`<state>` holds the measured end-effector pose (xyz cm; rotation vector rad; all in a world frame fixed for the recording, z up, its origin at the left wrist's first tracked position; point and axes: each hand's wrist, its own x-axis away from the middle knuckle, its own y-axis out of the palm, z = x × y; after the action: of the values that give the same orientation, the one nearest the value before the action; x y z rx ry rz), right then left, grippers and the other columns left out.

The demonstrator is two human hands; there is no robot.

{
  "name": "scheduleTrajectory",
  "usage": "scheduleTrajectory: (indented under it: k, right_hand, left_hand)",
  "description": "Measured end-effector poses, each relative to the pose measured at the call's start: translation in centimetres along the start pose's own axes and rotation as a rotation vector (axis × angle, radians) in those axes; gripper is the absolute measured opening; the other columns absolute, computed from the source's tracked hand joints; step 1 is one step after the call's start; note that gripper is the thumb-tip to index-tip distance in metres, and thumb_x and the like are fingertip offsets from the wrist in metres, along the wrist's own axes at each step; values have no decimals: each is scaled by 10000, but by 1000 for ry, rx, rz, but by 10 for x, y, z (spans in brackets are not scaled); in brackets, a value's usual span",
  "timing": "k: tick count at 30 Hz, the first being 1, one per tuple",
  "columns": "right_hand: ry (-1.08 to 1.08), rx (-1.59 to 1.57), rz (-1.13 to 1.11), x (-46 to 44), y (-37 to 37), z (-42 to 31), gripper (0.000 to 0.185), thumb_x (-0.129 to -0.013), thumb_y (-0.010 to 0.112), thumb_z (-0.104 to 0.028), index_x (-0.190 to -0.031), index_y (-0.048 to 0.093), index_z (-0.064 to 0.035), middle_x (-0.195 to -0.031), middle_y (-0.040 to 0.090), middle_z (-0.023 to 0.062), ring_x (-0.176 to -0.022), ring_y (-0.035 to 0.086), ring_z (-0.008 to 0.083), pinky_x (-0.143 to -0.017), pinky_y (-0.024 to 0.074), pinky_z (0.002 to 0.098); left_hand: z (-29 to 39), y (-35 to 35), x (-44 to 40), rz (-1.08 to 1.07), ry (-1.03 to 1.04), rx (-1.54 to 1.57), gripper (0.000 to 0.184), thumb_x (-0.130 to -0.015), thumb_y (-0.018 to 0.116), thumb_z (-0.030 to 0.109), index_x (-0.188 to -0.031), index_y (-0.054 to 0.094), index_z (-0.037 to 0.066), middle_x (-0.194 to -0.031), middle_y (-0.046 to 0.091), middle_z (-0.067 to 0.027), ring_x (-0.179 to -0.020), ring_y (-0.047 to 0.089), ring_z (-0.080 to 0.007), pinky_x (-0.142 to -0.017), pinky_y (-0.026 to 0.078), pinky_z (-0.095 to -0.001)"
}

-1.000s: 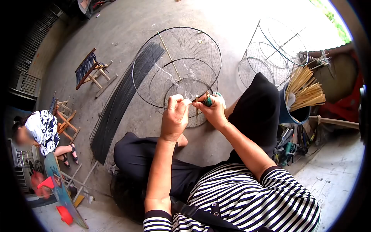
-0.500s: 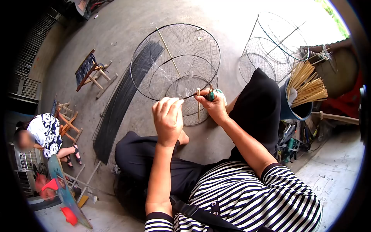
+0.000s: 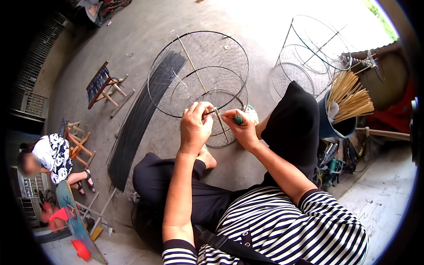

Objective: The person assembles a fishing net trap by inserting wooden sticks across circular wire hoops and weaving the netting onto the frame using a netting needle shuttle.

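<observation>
A round net cage (image 3: 198,70) with black hoops and thin mesh stands on the floor before me. My left hand (image 3: 195,126) is closed on the near rim of its large hoop, beside the top of a short bamboo stick (image 3: 221,125). Just right of that stick is my right hand (image 3: 242,128), its fingers wrapped round a small tool with green on it (image 3: 238,119). A second bamboo stick (image 3: 191,64) spans from the far rim down to the middle hoop. Any thread between my hands is too fine to make out.
Black rods (image 3: 132,128) lie left of the cage. Another net cage (image 3: 304,62) and a blue bucket (image 3: 327,119) of bamboo sticks (image 3: 351,99) stand right. Wooden stools (image 3: 104,86) and a seated person (image 3: 53,157) are at left. Tools (image 3: 329,163) lie beside my knee.
My left hand, lower and off the rim half a second ago, has risen and gripped the hoop by the stick. The short stick now slants, and my right hand has shifted slightly down.
</observation>
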<state>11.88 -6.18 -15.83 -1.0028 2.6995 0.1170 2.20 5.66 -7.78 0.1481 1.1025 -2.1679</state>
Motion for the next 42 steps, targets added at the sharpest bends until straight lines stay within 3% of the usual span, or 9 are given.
scheduleTrajectory:
  k: [10,16,22,25,30,32,36,38,42]
  right_hand:
    - [-136,244,32,-7,9,-18,228,-768,765,-88,-906,593,-27,-794,621,70,-676,592,157,-601,476,278]
    - [-154,259,27,-9,15,-11,209,-783,753,-142,-891,610,-33,-779,613,123,-635,594,246,-574,479,330]
    - [-59,183,-71,-15,12,-4,215,-780,764,-154,-863,616,-22,-707,589,120,-572,528,184,-546,450,310]
    - [50,149,-156,-18,8,4,144,-824,727,-78,-905,630,-8,-754,612,-3,-682,523,50,-598,446,226]
    - [76,-157,-176,-24,5,-5,119,-824,710,-32,-922,646,-11,-746,616,-15,-724,546,51,-625,447,207]
    - [511,-342,82,-34,-11,-19,236,-878,655,-92,-1102,630,-24,-772,625,12,-543,459,39,-475,368,203]
    - [425,-409,244,-58,-53,-12,367,-905,637,-163,-1235,567,-18,-782,613,25,-532,432,34,-449,340,193]
    - [362,-341,309,-64,-63,-16,299,-908,632,-157,-1168,603,-13,-774,607,25,-541,434,36,-454,348,194]
    - [36,-244,418,-100,-89,-69,188,-950,579,-217,-927,644,-42,-763,616,24,-537,430,37,-452,352,204]
  left_hand:
    - [0,-3,-5,-66,-57,182,165,-732,616,-54,-861,659,39,-831,624,-68,-726,594,-243,-699,474,-342]
    - [2,-5,-7,-43,-72,255,209,-742,582,-119,-898,675,-14,-845,614,-56,-732,612,-129,-664,499,-247]
    - [0,-6,-8,-68,-84,255,228,-734,579,-132,-899,683,-14,-850,609,-56,-746,616,-132,-673,504,-246]
    - [1,-6,-11,-51,-29,245,141,-737,621,-89,-844,661,-6,-849,610,-98,-749,637,-206,-664,523,-293]
    - [7,-6,-10,-45,-126,268,116,-751,697,-52,-858,663,-24,-823,598,-52,-697,590,-120,-626,484,-245]
    - [3,-5,-9,-18,-135,253,109,-754,710,-38,-848,657,-24,-817,595,-52,-693,588,-121,-625,482,-246]
    - [-1,-5,-1,63,12,57,105,-746,729,6,-809,645,0,-808,597,-57,-657,585,-173,-604,477,-292]
    - [5,-10,-4,169,242,-253,109,-758,734,81,-806,651,31,-810,599,-42,-647,578,-233,-606,473,-332]
    - [18,-12,4,153,77,-304,119,-780,719,145,-822,650,58,-799,621,-44,-654,589,-252,-603,457,-353]
